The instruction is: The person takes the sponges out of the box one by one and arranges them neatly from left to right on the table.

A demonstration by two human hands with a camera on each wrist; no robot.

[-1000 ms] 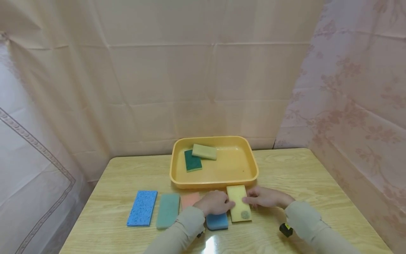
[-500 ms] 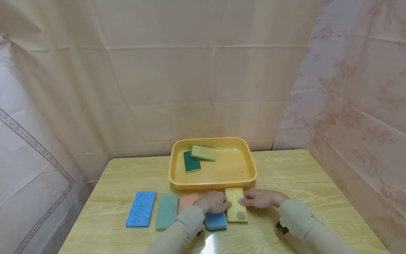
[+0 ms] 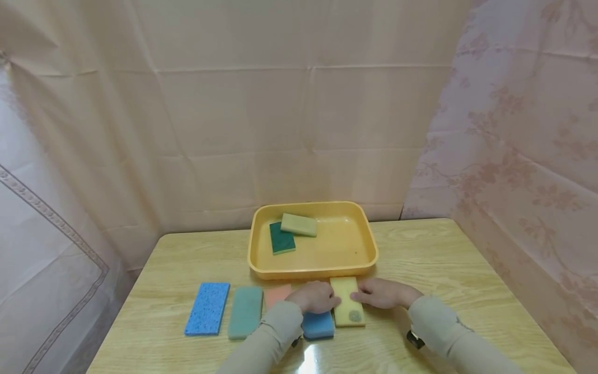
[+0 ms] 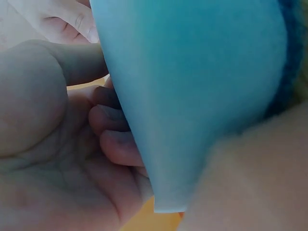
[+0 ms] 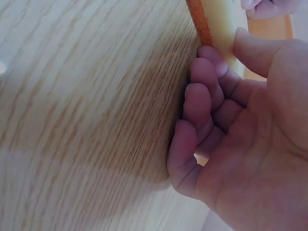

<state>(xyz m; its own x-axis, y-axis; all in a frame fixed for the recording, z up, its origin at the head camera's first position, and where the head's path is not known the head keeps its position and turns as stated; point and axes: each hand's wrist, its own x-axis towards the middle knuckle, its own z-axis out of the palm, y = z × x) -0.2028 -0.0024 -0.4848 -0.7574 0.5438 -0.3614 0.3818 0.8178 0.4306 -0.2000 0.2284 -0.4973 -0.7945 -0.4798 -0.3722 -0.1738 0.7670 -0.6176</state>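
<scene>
A yellow sponge (image 3: 347,304) with a grey round mark lies in front of the tray, an orange layer showing under it in the right wrist view. My right hand (image 3: 384,293) pinches its right edge, thumb on top and fingers curled below. From the other side my left hand (image 3: 314,297) holds its left edge with the thumb on top; its fingertips are hidden in the head view. Beneath the left hand is a blue sponge (image 3: 318,327), which fills much of the left wrist view and hides part of the curled fingers.
A yellow tray (image 3: 345,272) holds a dark green scouring sponge (image 3: 282,239) and a pale yellow one (image 3: 299,225). Left of the hands lie a speckled blue sponge (image 3: 207,309), a green sponge (image 3: 245,312) and a partly covered pink one (image 3: 276,294).
The yellow sponge has shifted slightly left and straightened, with the right hand moving left along with it. The left hand keeps nearly the same place.
</scene>
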